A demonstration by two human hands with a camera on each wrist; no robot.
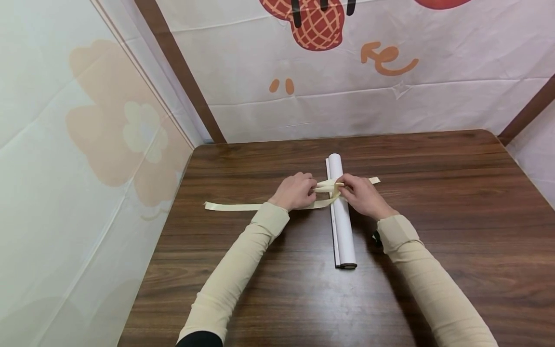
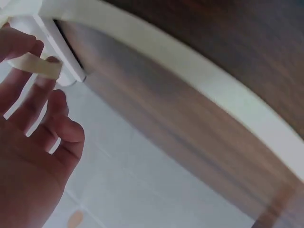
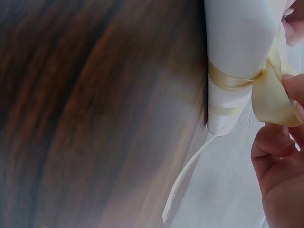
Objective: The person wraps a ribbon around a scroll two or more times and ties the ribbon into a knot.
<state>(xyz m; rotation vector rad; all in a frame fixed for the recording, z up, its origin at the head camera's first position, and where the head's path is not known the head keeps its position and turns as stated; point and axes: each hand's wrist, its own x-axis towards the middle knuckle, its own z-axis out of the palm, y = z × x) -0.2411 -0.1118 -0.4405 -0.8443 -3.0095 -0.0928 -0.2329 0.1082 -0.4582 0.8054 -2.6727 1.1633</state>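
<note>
A rolled-up white sheet (image 1: 345, 236) lies lengthwise on the brown table, with a cream satin ribbon (image 1: 234, 207) tied round its middle. Over the roll's left side, my left hand (image 1: 296, 191) pinches part of the ribbon between thumb and fingers; a folded piece of ribbon (image 2: 38, 65) shows there in the left wrist view. My right hand (image 1: 363, 195), at the roll's right side, holds a ribbon loop (image 3: 273, 99) near the knot, thumb against fingertips. Ribbon runs between both hands above the roll. My fingers partly hide the knot in the head view.
One long ribbon tail stretches left across the wooden table (image 1: 277, 289). A short ribbon end (image 1: 375, 180) sticks out past the right hand. Behind the table's far edge hangs a white printed cloth (image 1: 243, 62), and another pale cloth (image 1: 52, 193) hangs at the left.
</note>
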